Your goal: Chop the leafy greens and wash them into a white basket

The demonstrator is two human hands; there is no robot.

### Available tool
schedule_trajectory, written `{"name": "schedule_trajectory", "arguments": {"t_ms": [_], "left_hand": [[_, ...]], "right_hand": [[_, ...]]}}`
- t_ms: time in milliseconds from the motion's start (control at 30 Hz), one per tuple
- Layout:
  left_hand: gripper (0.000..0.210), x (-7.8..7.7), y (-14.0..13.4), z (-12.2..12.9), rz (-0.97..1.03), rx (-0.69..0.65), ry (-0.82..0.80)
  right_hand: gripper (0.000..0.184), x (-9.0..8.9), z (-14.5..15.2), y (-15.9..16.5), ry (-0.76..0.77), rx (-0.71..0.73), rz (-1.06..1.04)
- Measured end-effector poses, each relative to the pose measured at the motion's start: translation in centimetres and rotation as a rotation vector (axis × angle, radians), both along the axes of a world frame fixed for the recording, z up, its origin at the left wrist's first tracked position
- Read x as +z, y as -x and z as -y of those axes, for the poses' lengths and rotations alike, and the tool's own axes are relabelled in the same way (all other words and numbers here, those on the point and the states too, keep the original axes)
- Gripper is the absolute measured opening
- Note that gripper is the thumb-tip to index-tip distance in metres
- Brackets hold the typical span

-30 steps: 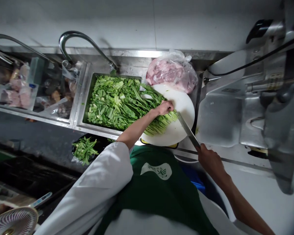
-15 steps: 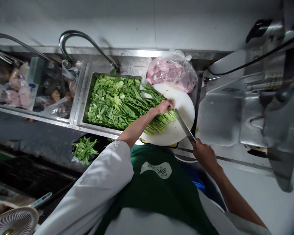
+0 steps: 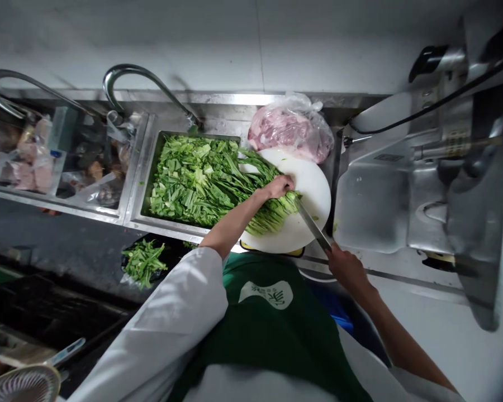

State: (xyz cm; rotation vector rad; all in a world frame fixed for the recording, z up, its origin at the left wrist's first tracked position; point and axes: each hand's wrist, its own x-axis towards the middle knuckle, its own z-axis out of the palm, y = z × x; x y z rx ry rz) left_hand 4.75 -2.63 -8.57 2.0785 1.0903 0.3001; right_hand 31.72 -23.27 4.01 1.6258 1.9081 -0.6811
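Beneath my left hand (image 3: pixel 281 186) lies a bunch of leafy greens (image 3: pixel 270 215), its pale stems pointing right; the curled fingers press and grip it near the stem ends. The bunch rests on a round white cutting board (image 3: pixel 316 187). My right hand (image 3: pixel 344 265) is closed around the handle of a knife (image 3: pixel 313 223). The blade slants up and left, its far part at the stem ends, close to my left fingers. Left of the board, a metal sink basin (image 3: pixel 150 167) is heaped with cut greens (image 3: pixel 193 178), and the bunch's leaves run onto them.
Behind the board sits a plastic bag of raw meat (image 3: pixel 291 127). A steel slicing machine (image 3: pixel 373 206) stands on the right. Faucets (image 3: pixel 151 75) arch over the sinks at left, where bagged food (image 3: pixel 96 167) lies. More greens (image 3: pixel 145 261) fill a black bag below the counter.
The view has shifted slightly. The knife's blade sits a little further left against the stem ends, and small green bits show on the board beside it. My left hand keeps its hold.
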Motion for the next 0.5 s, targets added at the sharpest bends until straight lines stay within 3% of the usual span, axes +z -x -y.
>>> {"name": "schedule_trajectory", "arguments": {"t_ms": [133,267,367,500], "left_hand": [[0.029,1.3,0.3,-0.1,-0.242,-0.076,-0.147],[0.044,3.6,3.2,-0.5,-0.385,-0.138,-0.243],[0.074,5.6,6.6,0.8,-0.461,-0.287,-0.117],[0.128,7.3,10.3,6.1,-0.605,-0.391,-0.050]], "right_hand": [[0.028,1.3,1.3,-2.1,0.019,-0.005,-0.005],[0.026,1.7,2.3,-2.6,-0.018,-0.138,-0.049],[0.027,0.8,2.7,-2.0,-0.081,-0.220,-0.062],[0.027,-0.8,3.4,-1.2,-0.108,-0.307,-0.135]]}}
